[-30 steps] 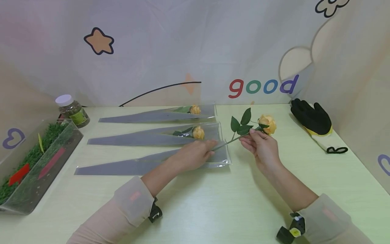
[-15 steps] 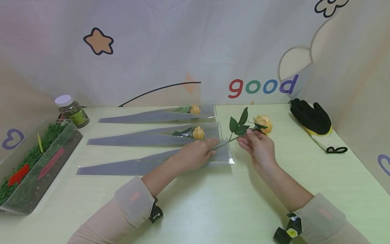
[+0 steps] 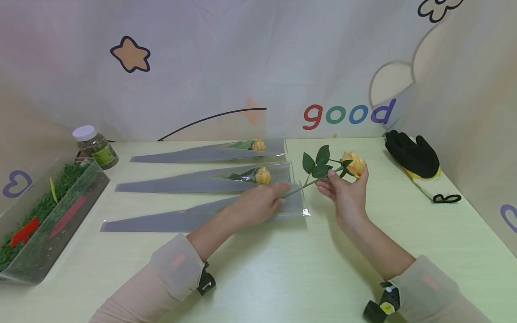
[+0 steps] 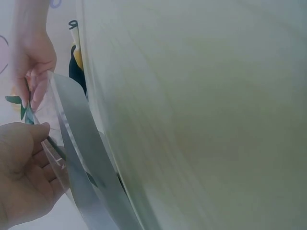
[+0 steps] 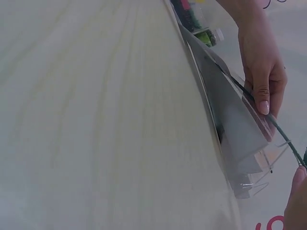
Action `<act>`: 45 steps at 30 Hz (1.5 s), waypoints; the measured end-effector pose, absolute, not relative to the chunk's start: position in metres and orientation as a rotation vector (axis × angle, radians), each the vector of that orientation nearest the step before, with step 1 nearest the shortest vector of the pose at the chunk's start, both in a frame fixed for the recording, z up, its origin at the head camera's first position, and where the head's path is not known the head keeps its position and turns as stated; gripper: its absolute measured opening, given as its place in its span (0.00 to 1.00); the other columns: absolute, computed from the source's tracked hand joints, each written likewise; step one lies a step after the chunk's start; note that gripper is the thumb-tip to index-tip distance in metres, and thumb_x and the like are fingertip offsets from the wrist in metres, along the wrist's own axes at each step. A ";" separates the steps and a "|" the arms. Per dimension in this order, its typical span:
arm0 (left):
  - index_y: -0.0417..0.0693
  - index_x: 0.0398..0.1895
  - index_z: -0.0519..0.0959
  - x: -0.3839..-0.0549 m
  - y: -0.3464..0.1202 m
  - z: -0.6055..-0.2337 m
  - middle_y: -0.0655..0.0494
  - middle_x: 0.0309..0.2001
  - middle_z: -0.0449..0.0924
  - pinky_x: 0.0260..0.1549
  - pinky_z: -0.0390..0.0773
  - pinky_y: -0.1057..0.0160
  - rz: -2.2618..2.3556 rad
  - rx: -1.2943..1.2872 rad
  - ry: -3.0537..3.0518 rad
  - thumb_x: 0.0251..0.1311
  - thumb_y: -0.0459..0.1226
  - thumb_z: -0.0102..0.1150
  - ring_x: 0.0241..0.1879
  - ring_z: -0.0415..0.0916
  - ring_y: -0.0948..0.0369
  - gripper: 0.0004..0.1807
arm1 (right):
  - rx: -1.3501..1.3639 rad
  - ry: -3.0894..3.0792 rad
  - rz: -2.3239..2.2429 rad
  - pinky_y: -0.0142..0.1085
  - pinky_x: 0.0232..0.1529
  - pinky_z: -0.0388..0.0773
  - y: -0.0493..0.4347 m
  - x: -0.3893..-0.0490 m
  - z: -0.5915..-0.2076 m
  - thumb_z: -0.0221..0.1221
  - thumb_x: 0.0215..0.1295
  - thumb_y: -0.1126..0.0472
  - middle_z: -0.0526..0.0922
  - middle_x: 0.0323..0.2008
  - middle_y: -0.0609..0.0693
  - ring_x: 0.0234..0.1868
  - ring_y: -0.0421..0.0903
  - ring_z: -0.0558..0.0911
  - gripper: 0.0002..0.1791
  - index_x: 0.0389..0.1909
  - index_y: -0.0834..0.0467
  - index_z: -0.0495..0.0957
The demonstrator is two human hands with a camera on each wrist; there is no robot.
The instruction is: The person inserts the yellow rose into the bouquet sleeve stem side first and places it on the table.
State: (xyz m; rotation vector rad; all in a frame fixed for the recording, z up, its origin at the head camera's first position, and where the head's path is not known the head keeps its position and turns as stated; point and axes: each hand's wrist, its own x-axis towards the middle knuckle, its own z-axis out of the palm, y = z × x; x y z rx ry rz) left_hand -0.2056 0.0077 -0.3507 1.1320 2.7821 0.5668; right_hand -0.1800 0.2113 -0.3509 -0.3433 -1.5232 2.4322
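Observation:
A yellow artificial rose (image 3: 354, 163) with green leaves (image 3: 321, 155) is tilted over the right end of the nearest flower sleeve (image 3: 161, 222). My right hand (image 3: 348, 197) pinches its stem just below the bloom, the index finger raised against the petals. The lower stem (image 5: 283, 133) runs into the sleeve's mouth. At that mouth my left hand (image 3: 258, 204) grips the clear film, thumb on top and the other fingers beneath. From the left wrist view, the left hand (image 4: 26, 172) has film and stem between thumb and fingers. The stem's far end is hidden inside the sleeve.
Two more sleeves, the middle (image 3: 169, 184) and the back (image 3: 177, 157), each hold a yellow rose. A clear box of artificial grass (image 3: 60, 188) and a jar with a white lid (image 3: 97, 146) stand at left. A black-and-white work glove (image 3: 418, 161) lies at right.
My right hand has shifted slightly left with the rose, and its index finger has risen against the bloom. The sleeve's mouth has moved a little to the right; the left hand stays in place.

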 end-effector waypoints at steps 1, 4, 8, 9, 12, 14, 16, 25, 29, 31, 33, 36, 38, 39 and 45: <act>0.46 0.67 0.64 -0.206 0.008 -0.351 0.51 0.63 0.66 0.46 0.74 0.59 0.567 1.134 2.783 0.68 0.40 0.48 0.52 0.73 0.57 0.25 | -0.345 -1.525 2.426 0.35 0.33 0.80 0.212 -0.180 -0.350 0.58 0.62 0.67 0.82 0.25 0.52 0.24 0.45 0.84 0.45 0.69 0.42 0.39; 0.45 0.66 0.64 -0.207 0.008 -0.352 0.50 0.62 0.67 0.44 0.75 0.60 0.570 1.142 2.786 0.68 0.39 0.48 0.50 0.74 0.58 0.24 | -0.359 -1.523 2.431 0.35 0.33 0.80 0.212 -0.180 -0.350 0.58 0.61 0.67 0.82 0.26 0.52 0.24 0.45 0.84 0.45 0.68 0.41 0.40; 0.46 0.66 0.65 -0.207 0.008 -0.352 0.50 0.62 0.67 0.48 0.74 0.60 0.581 1.133 2.787 0.68 0.39 0.48 0.52 0.74 0.59 0.24 | -0.390 -1.525 2.449 0.34 0.33 0.80 0.212 -0.180 -0.350 0.56 0.63 0.68 0.81 0.27 0.52 0.25 0.45 0.84 0.36 0.63 0.47 0.46; 0.46 0.66 0.65 -0.207 0.008 -0.352 0.51 0.62 0.67 0.50 0.73 0.59 0.584 1.130 2.787 0.68 0.39 0.48 0.53 0.73 0.58 0.24 | -0.395 -1.521 2.452 0.34 0.33 0.80 0.212 -0.180 -0.350 0.56 0.64 0.68 0.80 0.28 0.52 0.25 0.45 0.84 0.33 0.61 0.48 0.47; 0.46 0.66 0.65 -0.207 0.008 -0.352 0.51 0.62 0.67 0.54 0.69 0.58 0.591 1.120 2.786 0.68 0.39 0.48 0.59 0.67 0.57 0.24 | -0.399 -1.510 2.461 0.33 0.32 0.80 0.212 -0.180 -0.351 0.54 0.65 0.68 0.78 0.32 0.52 0.24 0.44 0.84 0.28 0.58 0.50 0.50; 0.46 0.65 0.65 -0.207 0.007 -0.352 0.51 0.62 0.67 0.54 0.70 0.58 0.592 1.123 2.787 0.68 0.39 0.48 0.59 0.67 0.56 0.23 | -0.403 -1.507 2.463 0.32 0.31 0.80 0.212 -0.180 -0.351 0.54 0.65 0.67 0.75 0.36 0.52 0.24 0.44 0.84 0.28 0.58 0.50 0.51; 0.45 0.65 0.66 -0.207 0.007 -0.351 0.51 0.62 0.67 0.53 0.71 0.57 0.599 1.127 2.787 0.68 0.39 0.48 0.58 0.68 0.56 0.24 | -0.406 -1.496 2.470 0.32 0.31 0.80 0.212 -0.181 -0.351 0.55 0.65 0.67 0.72 0.41 0.53 0.24 0.43 0.83 0.28 0.59 0.50 0.51; 0.46 0.66 0.64 -0.207 0.005 -0.347 0.51 0.62 0.68 0.50 0.73 0.59 0.591 1.138 2.786 0.68 0.40 0.48 0.54 0.72 0.56 0.24 | -0.469 -1.464 2.493 0.31 0.33 0.80 0.215 -0.181 -0.351 0.59 0.61 0.59 0.68 0.45 0.50 0.26 0.42 0.82 0.31 0.59 0.53 0.53; 0.46 0.66 0.64 -0.208 0.005 -0.347 0.50 0.61 0.68 0.47 0.74 0.58 0.582 1.149 2.789 0.68 0.40 0.47 0.49 0.76 0.56 0.24 | -0.488 -1.478 2.478 0.29 0.33 0.79 0.216 -0.180 -0.350 0.61 0.59 0.55 0.67 0.44 0.49 0.25 0.41 0.81 0.29 0.56 0.54 0.56; 0.45 0.67 0.63 -0.208 0.005 -0.346 0.49 0.62 0.67 0.49 0.73 0.58 0.580 1.157 2.786 0.68 0.39 0.47 0.51 0.75 0.55 0.24 | -0.490 -1.479 2.475 0.28 0.33 0.79 0.216 -0.180 -0.350 0.60 0.60 0.54 0.66 0.43 0.49 0.25 0.40 0.80 0.26 0.53 0.54 0.58; 0.45 0.67 0.63 -0.208 0.005 -0.346 0.49 0.62 0.67 0.51 0.72 0.57 0.584 1.159 2.782 0.69 0.39 0.47 0.53 0.73 0.54 0.24 | -0.486 -1.478 2.473 0.28 0.33 0.79 0.216 -0.180 -0.351 0.59 0.62 0.54 0.66 0.42 0.49 0.25 0.40 0.80 0.22 0.51 0.53 0.60; 0.45 0.67 0.63 -0.208 0.005 -0.347 0.49 0.63 0.66 0.52 0.72 0.57 0.582 1.160 2.780 0.69 0.39 0.47 0.55 0.71 0.54 0.24 | -0.463 -1.472 2.480 0.28 0.33 0.79 0.216 -0.180 -0.351 0.56 0.65 0.56 0.66 0.41 0.50 0.24 0.40 0.80 0.17 0.49 0.54 0.61; 0.45 0.67 0.63 -0.208 0.005 -0.347 0.50 0.63 0.66 0.51 0.72 0.57 0.579 1.157 2.782 0.68 0.39 0.47 0.55 0.71 0.54 0.24 | -0.451 -1.473 2.480 0.28 0.33 0.79 0.217 -0.179 -0.351 0.55 0.66 0.56 0.66 0.39 0.51 0.24 0.40 0.79 0.15 0.48 0.55 0.62; 0.45 0.67 0.63 -0.209 0.005 -0.347 0.50 0.63 0.66 0.51 0.72 0.57 0.579 1.157 2.782 0.68 0.39 0.47 0.55 0.72 0.54 0.24 | -0.448 -1.475 2.480 0.28 0.33 0.79 0.217 -0.179 -0.351 0.55 0.66 0.57 0.67 0.39 0.51 0.24 0.41 0.79 0.14 0.47 0.56 0.63; 0.46 0.67 0.62 -0.209 0.006 -0.348 0.51 0.63 0.65 0.51 0.72 0.57 0.576 1.152 2.783 0.69 0.39 0.46 0.54 0.72 0.54 0.25 | -0.473 -1.528 2.461 0.25 0.34 0.77 0.218 -0.179 -0.350 0.53 0.67 0.60 0.69 0.39 0.50 0.29 0.40 0.76 0.10 0.46 0.58 0.68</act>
